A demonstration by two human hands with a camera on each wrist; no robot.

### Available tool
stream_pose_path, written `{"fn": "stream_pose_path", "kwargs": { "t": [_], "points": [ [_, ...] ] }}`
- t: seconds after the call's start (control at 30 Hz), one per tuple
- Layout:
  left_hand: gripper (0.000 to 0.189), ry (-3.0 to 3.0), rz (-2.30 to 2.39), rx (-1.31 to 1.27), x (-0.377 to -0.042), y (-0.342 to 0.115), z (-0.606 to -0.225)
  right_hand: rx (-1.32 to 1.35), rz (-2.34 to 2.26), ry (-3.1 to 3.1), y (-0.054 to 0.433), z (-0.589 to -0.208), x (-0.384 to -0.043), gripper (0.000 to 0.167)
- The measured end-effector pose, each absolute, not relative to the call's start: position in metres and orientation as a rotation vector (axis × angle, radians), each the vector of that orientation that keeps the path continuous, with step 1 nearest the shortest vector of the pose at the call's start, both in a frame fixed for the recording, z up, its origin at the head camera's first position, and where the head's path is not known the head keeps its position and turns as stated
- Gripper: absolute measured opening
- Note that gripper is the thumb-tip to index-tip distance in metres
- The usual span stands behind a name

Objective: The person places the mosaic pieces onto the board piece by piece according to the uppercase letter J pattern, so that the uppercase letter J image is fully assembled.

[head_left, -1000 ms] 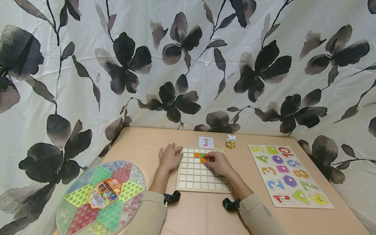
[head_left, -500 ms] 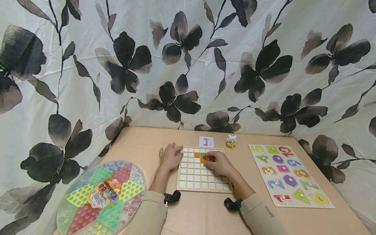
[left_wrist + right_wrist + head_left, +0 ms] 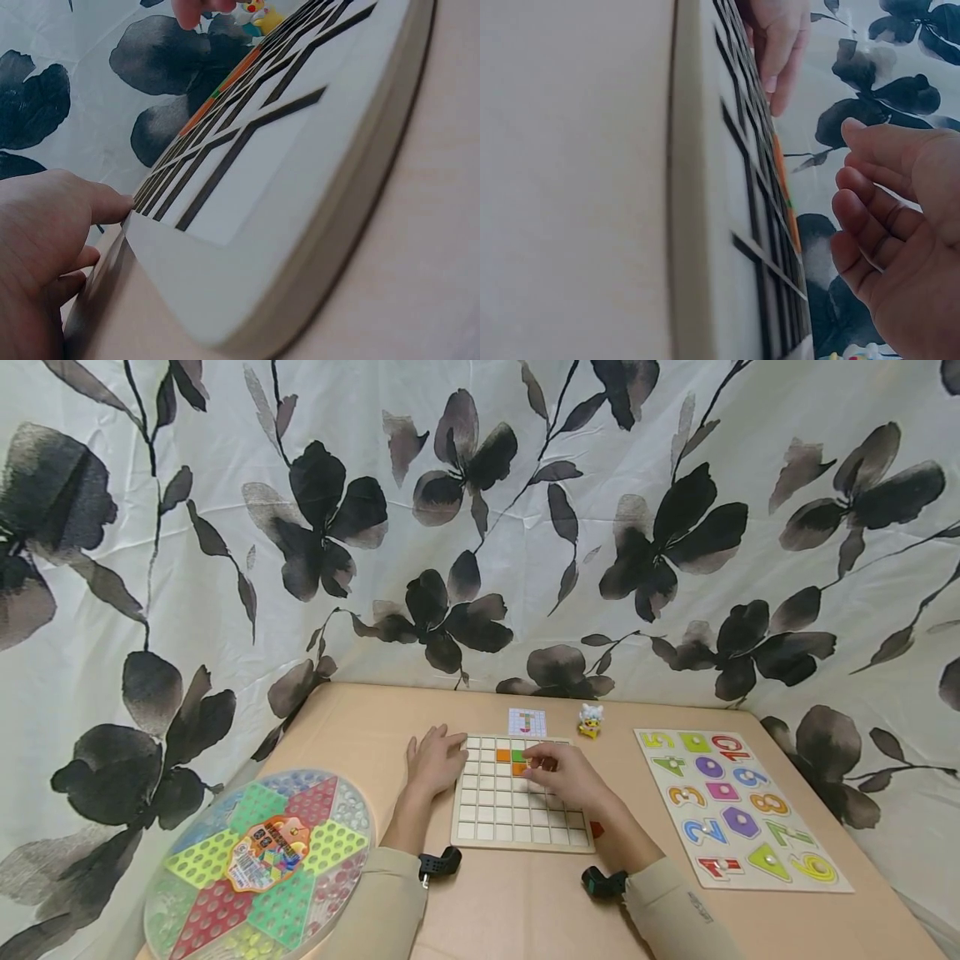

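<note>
A white gridded board [image 3: 491, 814] with a pale wooden rim lies in the middle of the table. Near its far side sit an orange square [image 3: 502, 756], a green square [image 3: 517, 756] and, one row nearer, another orange square [image 3: 518, 770]. My left hand [image 3: 437, 763] rests at the board's left edge, a fingertip touching its corner in the left wrist view. My right hand [image 3: 566, 772] hovers over the board's right part, just beside the coloured squares. In the right wrist view the right fingers [image 3: 881, 214] bend loosely, with nothing between them.
A patterned grid card [image 3: 527, 722] and a small figurine [image 3: 590, 721] stand behind the board. At right lies a number-and-shape puzzle board [image 3: 738, 810]; at left, a round game board [image 3: 258, 860]. Beside my right forearm a red piece [image 3: 597, 829] shows partly.
My right hand has lifted slightly and shifted right from the coloured squares. The red piece by the board's right edge has come into view. My left hand has stayed put.
</note>
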State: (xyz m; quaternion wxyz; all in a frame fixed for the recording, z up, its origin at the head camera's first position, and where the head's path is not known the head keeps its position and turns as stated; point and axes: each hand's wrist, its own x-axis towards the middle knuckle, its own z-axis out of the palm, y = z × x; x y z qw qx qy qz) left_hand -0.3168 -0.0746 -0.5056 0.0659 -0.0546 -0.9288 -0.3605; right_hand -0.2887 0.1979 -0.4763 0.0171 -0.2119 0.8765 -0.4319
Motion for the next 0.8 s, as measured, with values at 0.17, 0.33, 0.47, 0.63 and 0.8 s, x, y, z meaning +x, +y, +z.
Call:
{"fn": "stream_pose_path", "kwargs": {
  "t": [0.17,0.33,0.47,0.63,0.8],
  "points": [
    [0.039,-2.796,-1.085,-0.168,-0.316,-0.074,-0.505,-0.681,-1.339,2.763,0.202,-0.465,-0.286,0.032],
    [0.039,-2.801,-1.066,-0.165,-0.317,-0.075,-0.506,-0.698,-1.358,2.783,0.21,-0.456,-0.286,0.031],
    [0.039,-2.804,-1.061,-0.158,-0.318,-0.075,-0.506,-0.685,-1.379,2.788,0.217,-0.451,-0.284,0.029],
    [0.039,-2.806,-1.071,-0.154,-0.319,-0.075,-0.506,-0.681,-1.37,2.797,0.223,-0.445,-0.283,0.024],
    [0.039,-2.809,-1.079,-0.159,-0.319,-0.075,-0.506,-0.698,-1.366,2.796,0.228,-0.44,-0.282,0.021]
  ]
}}
